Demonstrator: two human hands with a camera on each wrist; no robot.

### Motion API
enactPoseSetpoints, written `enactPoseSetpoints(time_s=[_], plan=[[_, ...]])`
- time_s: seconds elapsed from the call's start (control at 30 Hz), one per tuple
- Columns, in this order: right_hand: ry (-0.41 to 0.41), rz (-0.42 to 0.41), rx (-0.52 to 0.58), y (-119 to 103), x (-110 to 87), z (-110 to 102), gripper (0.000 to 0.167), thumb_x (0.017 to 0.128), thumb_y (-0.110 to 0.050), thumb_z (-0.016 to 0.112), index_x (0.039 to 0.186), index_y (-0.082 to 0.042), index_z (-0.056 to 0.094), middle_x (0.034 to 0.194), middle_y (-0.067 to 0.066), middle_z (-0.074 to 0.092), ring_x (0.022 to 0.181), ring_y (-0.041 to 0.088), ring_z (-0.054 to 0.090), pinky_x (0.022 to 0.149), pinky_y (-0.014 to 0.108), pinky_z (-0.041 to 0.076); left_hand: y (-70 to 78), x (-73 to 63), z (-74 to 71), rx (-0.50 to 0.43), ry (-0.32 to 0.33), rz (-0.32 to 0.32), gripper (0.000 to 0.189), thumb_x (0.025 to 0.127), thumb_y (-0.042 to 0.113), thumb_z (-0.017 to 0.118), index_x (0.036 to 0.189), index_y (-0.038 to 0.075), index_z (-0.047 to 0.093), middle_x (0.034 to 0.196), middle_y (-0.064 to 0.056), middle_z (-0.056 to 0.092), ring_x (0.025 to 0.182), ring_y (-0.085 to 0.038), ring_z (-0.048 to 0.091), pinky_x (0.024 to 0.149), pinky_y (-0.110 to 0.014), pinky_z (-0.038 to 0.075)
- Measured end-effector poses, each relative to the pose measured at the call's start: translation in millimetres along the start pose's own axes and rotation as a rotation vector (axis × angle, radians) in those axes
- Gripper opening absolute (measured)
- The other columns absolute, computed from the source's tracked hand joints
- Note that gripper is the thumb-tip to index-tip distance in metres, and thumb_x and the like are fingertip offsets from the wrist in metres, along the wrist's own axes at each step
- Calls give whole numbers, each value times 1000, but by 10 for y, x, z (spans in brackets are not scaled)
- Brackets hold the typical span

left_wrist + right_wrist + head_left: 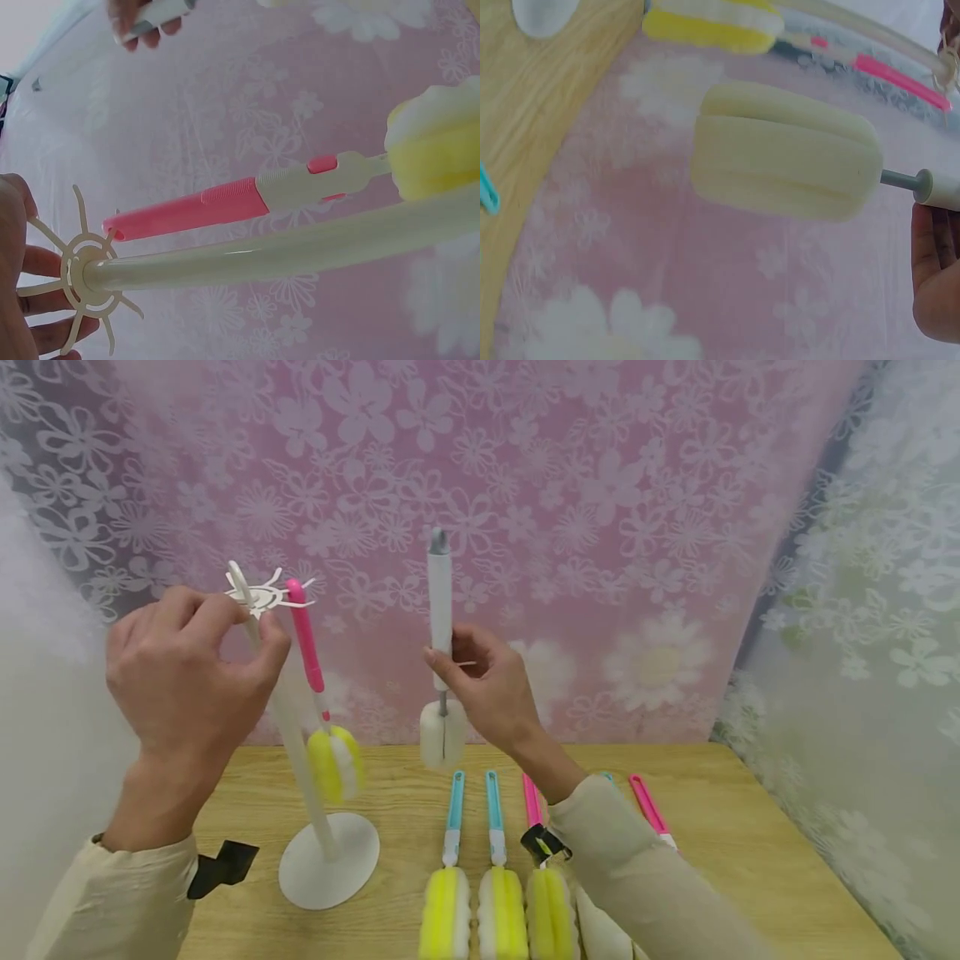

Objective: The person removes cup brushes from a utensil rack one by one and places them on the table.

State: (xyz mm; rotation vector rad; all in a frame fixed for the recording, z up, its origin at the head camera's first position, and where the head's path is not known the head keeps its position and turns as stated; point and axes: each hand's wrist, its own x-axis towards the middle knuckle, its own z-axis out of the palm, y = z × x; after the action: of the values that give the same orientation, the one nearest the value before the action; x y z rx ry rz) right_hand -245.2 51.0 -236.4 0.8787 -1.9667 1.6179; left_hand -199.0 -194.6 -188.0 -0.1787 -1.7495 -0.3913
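My left hand holds the top of a white stand, thumb and fingers at its ring of thin hooks. From one hook hangs a sponge brush with a pink handle and a yellow-and-white sponge head. To the right of the stand, my right hand pinches the white handle of a white sponge bottle brush. That brush is upright in the air, its grey loop end on top and its white sponge head pointing down.
Several more sponge brushes lie in a row on the wooden table, including ones with teal handles and a pink handle. My right forearm covers part of the row. A flowered pink cloth hangs behind.
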Motion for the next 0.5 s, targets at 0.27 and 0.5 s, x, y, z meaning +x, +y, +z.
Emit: enactPoseSetpoints(time_s=[0.27, 0.5], plan=[[152, -36, -142, -50, 75, -812, 27, 89, -11, 67, 111, 2, 63, 95, 10, 67, 87, 17, 64, 77, 30, 54, -13, 5, -1, -2, 18, 1, 40, 82, 37, 48, 73, 3, 65, 69, -15, 53, 64, -36, 49, 75, -53, 39], [282, 94, -406, 21, -200, -1757, 34, 89, -20, 67, 118, -3, 63, 99, 0, 68, 88, 8, 64, 76, 17, 50, 10, -12, 2, -22, 25, 14, 38, 83, 35, 49, 74, 2, 66, 69, -16, 54, 68, -38, 50, 75, -54, 39]])
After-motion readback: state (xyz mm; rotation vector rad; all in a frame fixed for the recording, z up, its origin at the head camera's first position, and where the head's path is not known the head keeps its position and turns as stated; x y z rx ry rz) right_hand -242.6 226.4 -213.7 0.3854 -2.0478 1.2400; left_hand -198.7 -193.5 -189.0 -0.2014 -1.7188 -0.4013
